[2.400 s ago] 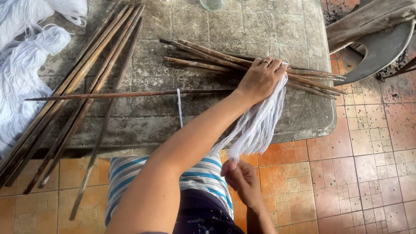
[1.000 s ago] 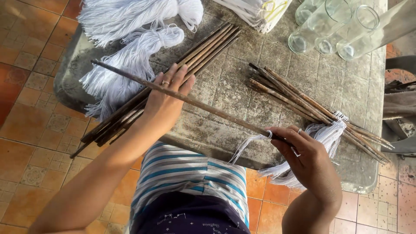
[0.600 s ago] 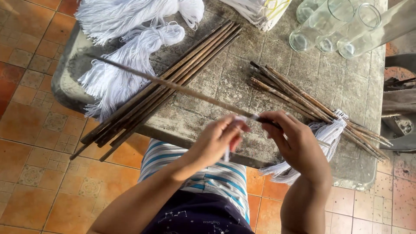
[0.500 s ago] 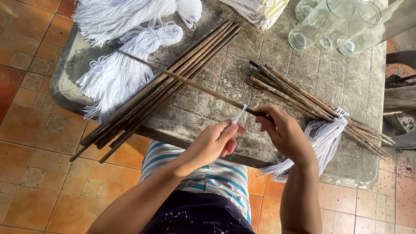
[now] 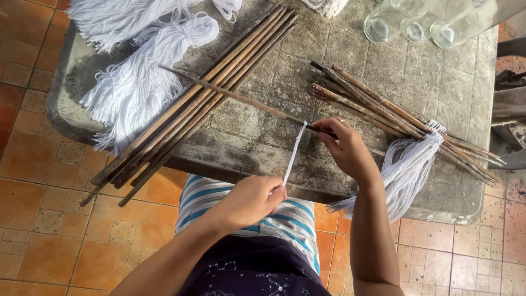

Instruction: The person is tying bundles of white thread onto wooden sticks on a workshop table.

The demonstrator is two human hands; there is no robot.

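My right hand (image 5: 347,149) grips a thin brown stick (image 5: 241,100) near its right end, holding it slantwise over the grey stone table (image 5: 307,66). A white yarn strand (image 5: 293,153) hangs from the stick beside my right fingers. My left hand (image 5: 253,199) pinches the strand's lower end and holds it taut toward my body, in front of the table's near edge.
A bundle of long brown sticks (image 5: 192,104) lies slantwise on the table's left. A second stick bundle (image 5: 394,118) carries hanging white yarn (image 5: 405,170) at the right. White yarn skeins (image 5: 137,82) lie at the far left. Clear glass jars (image 5: 422,24) stand at the far right. Orange floor tiles surround the table.
My left hand left the stick bundle, came to the single stick, took the yarn and pulled it down taut. My right hand slid the stick away from me over the table.
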